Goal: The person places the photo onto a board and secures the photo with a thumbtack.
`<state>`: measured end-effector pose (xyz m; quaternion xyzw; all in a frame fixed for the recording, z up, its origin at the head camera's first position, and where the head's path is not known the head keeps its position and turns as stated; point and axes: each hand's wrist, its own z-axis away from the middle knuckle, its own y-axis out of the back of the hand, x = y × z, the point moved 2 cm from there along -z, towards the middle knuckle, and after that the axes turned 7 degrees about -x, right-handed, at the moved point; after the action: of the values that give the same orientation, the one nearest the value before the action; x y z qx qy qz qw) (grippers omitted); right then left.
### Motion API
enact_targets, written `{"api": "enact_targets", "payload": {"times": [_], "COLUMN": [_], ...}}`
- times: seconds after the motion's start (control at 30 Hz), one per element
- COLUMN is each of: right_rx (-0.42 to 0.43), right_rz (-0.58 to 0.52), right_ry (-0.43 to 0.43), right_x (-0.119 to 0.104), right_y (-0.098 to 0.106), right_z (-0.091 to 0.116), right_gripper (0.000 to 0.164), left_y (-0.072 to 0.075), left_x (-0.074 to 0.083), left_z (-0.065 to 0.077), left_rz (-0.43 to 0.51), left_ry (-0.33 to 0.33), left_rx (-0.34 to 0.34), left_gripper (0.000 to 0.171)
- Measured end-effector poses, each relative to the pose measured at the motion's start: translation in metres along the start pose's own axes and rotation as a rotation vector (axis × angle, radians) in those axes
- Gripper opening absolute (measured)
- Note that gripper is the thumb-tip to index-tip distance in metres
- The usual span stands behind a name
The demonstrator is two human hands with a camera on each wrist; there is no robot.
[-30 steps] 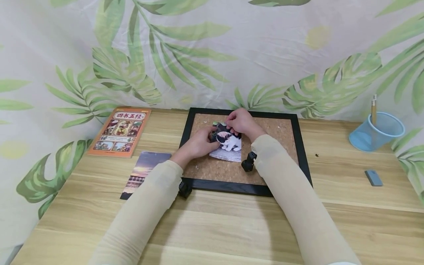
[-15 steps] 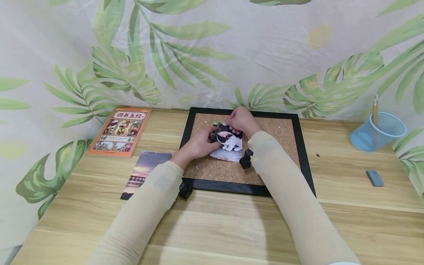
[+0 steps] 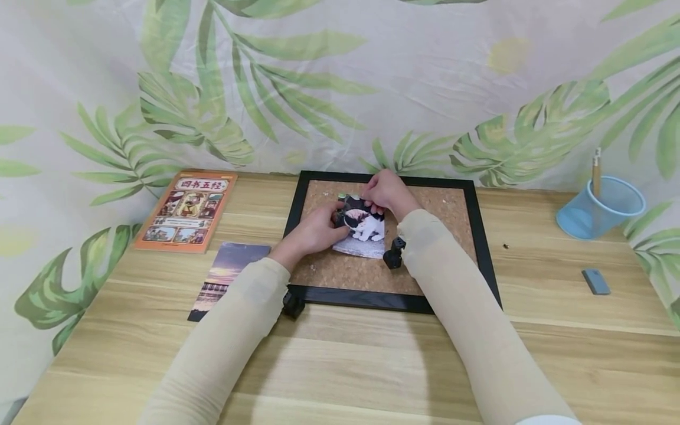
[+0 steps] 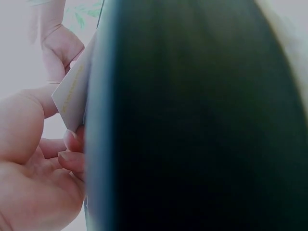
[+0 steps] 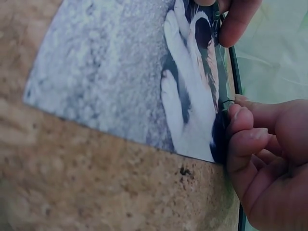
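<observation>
A photo of a black-and-white cat (image 3: 366,227) lies over the cork board (image 3: 340,271), which has a black frame. My left hand (image 3: 317,230) pinches the photo's left edge between thumb and fingers. Its white back (image 4: 74,94) shows in the left wrist view. At the photo's top edge, my right hand (image 3: 386,192) pinches a small pin (image 5: 228,101), of which only a thin dark tip shows between the fingertips. The right wrist view shows the right hand (image 5: 274,149) with curled fingers against that edge, and the photo bowed slightly off the cork.
Left of the board lie a sunset photo (image 3: 228,274), partly under the left sleeve, and an orange comic book (image 3: 186,212). On the right are a blue mesh cup (image 3: 600,209) with pencils, a grey-blue block (image 3: 595,281) and a tiny dark object (image 3: 506,246).
Both hands stay at the photo. The right forearm has shifted slightly inward and the right fingers remain at the top edge. The whole view has moved a little.
</observation>
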<state>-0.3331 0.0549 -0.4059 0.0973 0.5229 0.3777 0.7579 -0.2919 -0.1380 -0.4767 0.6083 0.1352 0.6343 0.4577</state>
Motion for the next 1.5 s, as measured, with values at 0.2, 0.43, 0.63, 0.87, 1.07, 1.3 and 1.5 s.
{"api": "enact_targets", "payload": {"times": [0.2, 0.43, 0.63, 0.87, 1.07, 1.3, 1.5], "right_rx": [0.004, 0.019, 0.032, 0.038, -0.036, -0.065, -0.037], "right_rz": [-0.009, 0.027, 0.065, 0.049, 0.044, 0.039, 0.100], "right_ry": [-0.005, -0.020, -0.028, -0.016, 0.088, 0.214, 0.266], "right_x": [0.000, -0.002, -0.004, -0.007, 0.002, 0.023, 0.050], "right_y": [0.000, -0.001, -0.002, -0.002, 0.003, 0.019, 0.043], "right_z": [-0.001, -0.001, -0.003, 0.000, 0.009, 0.043, 0.085], "right_gripper": [0.014, 0.016, 0.024, 0.023, 0.021, 0.025, 0.026], "left_y": [0.001, 0.002, 0.002, 0.006, 0.023, 0.054, 0.074], "left_x": [0.001, 0.004, 0.004, 0.002, 0.032, 0.035, 0.011], "left_z": [0.000, 0.002, 0.003, 0.006, 0.051, 0.110, 0.157], "left_rz": [-0.007, -0.001, -0.007, -0.025, -0.095, -0.076, -0.141], "left_ry": [-0.005, -0.009, -0.015, -0.018, -0.011, 0.042, 0.124], "left_rx": [0.000, -0.008, -0.015, -0.002, 0.044, 0.065, 0.075], "left_gripper": [0.074, 0.074, 0.074, 0.073, 0.060, 0.049, 0.053]}}
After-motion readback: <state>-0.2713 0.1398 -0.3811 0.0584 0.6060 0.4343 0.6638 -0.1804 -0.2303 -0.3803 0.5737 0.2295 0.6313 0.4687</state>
